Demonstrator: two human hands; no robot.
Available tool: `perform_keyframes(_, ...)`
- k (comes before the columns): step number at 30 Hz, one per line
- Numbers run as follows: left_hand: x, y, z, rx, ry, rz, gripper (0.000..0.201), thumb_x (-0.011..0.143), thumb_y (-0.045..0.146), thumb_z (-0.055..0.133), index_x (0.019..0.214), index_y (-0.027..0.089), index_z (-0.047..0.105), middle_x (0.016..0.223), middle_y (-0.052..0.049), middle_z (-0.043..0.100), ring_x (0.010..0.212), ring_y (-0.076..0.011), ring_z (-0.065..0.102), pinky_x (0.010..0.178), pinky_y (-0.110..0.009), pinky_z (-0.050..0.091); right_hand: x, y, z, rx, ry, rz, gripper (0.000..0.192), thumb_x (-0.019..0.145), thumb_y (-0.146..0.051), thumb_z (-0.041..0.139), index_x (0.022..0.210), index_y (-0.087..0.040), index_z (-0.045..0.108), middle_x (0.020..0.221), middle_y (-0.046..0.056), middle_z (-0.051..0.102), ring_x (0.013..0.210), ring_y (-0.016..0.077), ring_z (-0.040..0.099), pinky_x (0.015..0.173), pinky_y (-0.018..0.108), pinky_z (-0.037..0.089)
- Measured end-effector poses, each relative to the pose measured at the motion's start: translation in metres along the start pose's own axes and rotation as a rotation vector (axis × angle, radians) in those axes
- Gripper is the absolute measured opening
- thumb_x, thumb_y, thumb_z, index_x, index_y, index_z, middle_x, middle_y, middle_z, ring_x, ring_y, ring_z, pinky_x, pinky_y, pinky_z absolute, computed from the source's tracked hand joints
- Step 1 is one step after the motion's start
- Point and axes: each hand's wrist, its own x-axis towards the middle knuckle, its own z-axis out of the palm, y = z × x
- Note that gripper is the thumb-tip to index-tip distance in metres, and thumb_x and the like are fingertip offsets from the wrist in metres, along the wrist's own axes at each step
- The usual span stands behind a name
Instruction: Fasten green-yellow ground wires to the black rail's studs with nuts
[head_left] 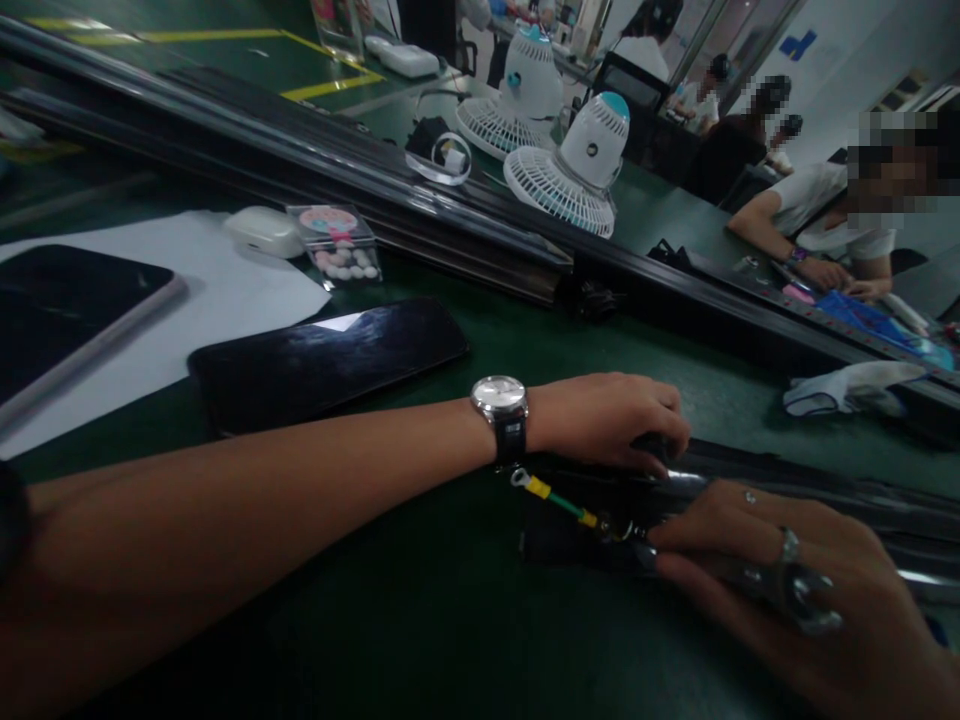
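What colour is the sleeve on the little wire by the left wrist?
Yellow at the ring end, green further along the wire sleeve, by the left hand; head view.

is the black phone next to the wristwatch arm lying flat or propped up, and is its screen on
Flat: the black phone lies face up on the green table, one corner over the white paper. Screen looks off: dark, showing only reflected glare.

Dim room. Green bench with dark rail across it. Green floor with yellow lines. White wall far right. Two fans behind rail.
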Motion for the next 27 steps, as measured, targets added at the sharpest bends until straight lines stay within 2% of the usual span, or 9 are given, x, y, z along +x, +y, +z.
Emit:
perform_keyframes(6,0.001,0.003,0.0,0.057,0.006,-0.006,0.014,0.091,0.031,0.075,0.098,0.019,0.071,0.112,-0.007,0.065,0.102,-0.02,0.061,0.084,-0.029,0.046,0.0,-0.004,0.006,-0.066,0.105,-0.023,0.017,0.104,-0.031,0.055,0.097,-0.02,0.067,0.079,0.003,0.079,0.064,0.0144,0.076,0.05,0.022,0.057)
perform_keyframes(11,0.001,0.003,0.001,0.086,-0.003,0.001,0.011,0.093,0.031,0.071,0.093,0.02,0.072,0.114,-0.008,0.065,0.102,-0.0201,0.061,0.082,-0.031,0.046,0.002,-0.006,0.008,-0.027,0.056,-0.018,0.016,0.104,-0.027,0.054,0.096,-0.021,0.067,0.078,0.0,0.078,0.064,0.0136,0.075,0.054,0.023,0.058)
perform_keyframes(16,0.0,0.003,0.001,0.052,-0.005,0.003,0.004,0.093,0.023,0.068,0.095,0.02,0.07,0.117,-0.007,0.064,0.105,-0.0207,0.061,0.084,-0.031,0.047,0.004,-0.003,-0.005,0.008,-0.031,-0.074,0.016,0.099,-0.014,0.052,0.103,-0.022,0.065,0.085,0.001,0.077,0.071,0.0131,0.074,0.061,0.024,0.059)
perform_keyframes(19,-0.001,0.004,0.0,0.025,0.0,-0.008,0.014,0.091,0.016,0.067,0.103,0.021,0.07,0.117,-0.007,0.064,0.102,-0.02,0.061,0.085,-0.031,0.048,0.002,-0.002,-0.012,0.012,-0.042,-0.073,0.018,0.097,-0.012,0.054,0.108,-0.021,0.065,0.091,0.002,0.078,0.079,0.0141,0.076,0.066,0.025,0.06)
perform_keyframes(22,-0.001,0.004,-0.001,0.037,0.007,0.003,0.016,0.093,0.019,0.067,0.108,0.022,0.069,0.116,-0.007,0.064,0.104,-0.0207,0.061,0.087,-0.032,0.049,0.0,-0.004,-0.012,0.009,-0.003,-0.009,0.013,0.097,-0.016,0.057,0.104,-0.021,0.066,0.085,0.001,0.078,0.075,0.0125,0.075,0.064,0.023,0.059)
perform_keyframes(27,0.001,0.002,0.001,0.071,0.016,0.012,0.016,0.091,0.029,0.073,0.104,0.02,0.07,0.117,-0.008,0.063,0.104,-0.0211,0.061,0.086,-0.031,0.049,0.001,-0.008,-0.003,-0.047,0.042,0.01,0.011,0.1,-0.025,0.058,0.097,-0.022,0.068,0.077,-0.002,0.077,0.063,0.0114,0.075,0.055,0.021,0.058)
